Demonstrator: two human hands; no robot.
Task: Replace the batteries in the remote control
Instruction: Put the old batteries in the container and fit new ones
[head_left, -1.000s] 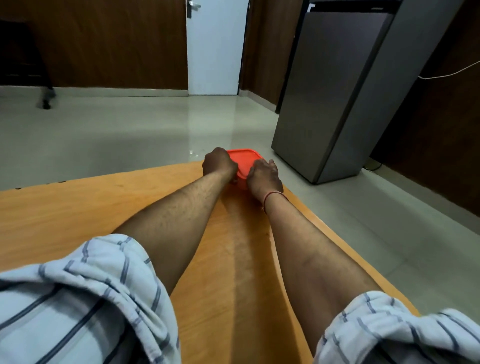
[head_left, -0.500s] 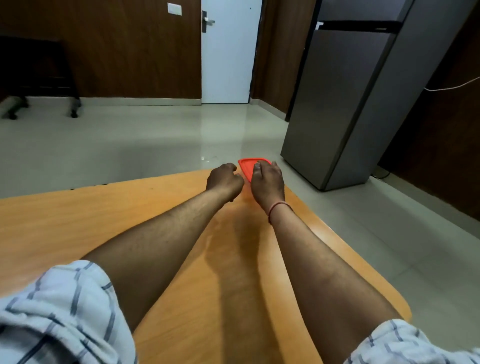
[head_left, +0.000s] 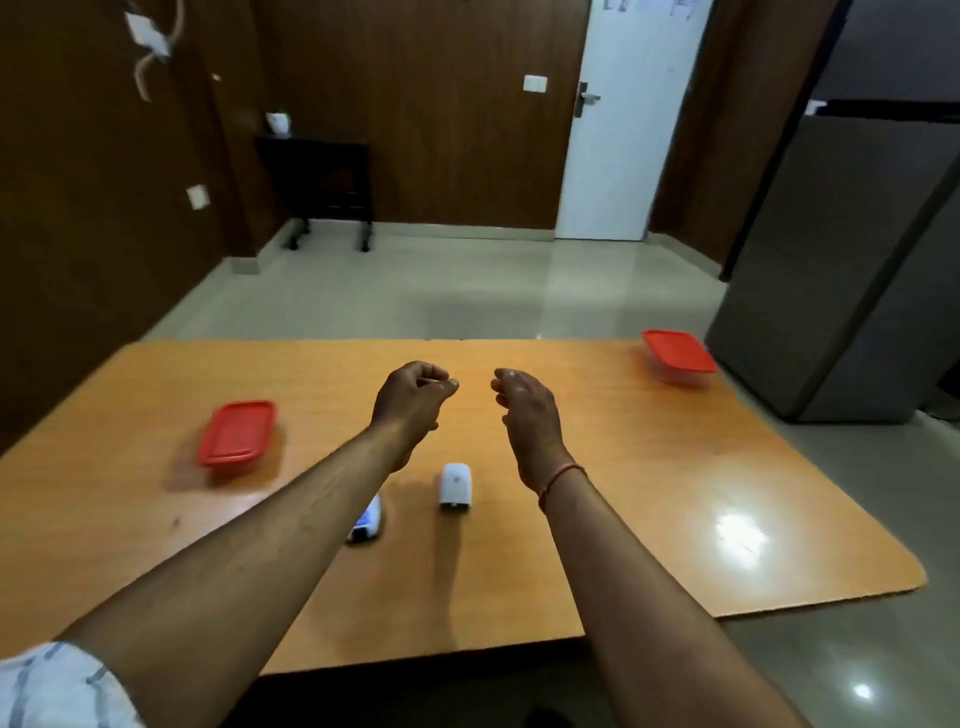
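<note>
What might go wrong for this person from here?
The red-lidded container sits at the table's far right corner, so a knock could send it to the floor. The left forearm hides part of the remote control, so a careless move could sweep it away. The left hand is curled; if it holds batteries, unseen here, they might drop.

Tabletop (head_left: 649, 493): orange wood-look laminate, smooth, glossy, light glare right of hands. Red lid (head_left: 237, 432) left of hands: smooth plastic, slight sheen. Second red-lidded container (head_left: 679, 353) far right: clear plastic base. White casing (head_left: 455, 484) between forearms: smooth plastic. Floor (head_left: 467, 291) beyond hands: polished tile.
</note>
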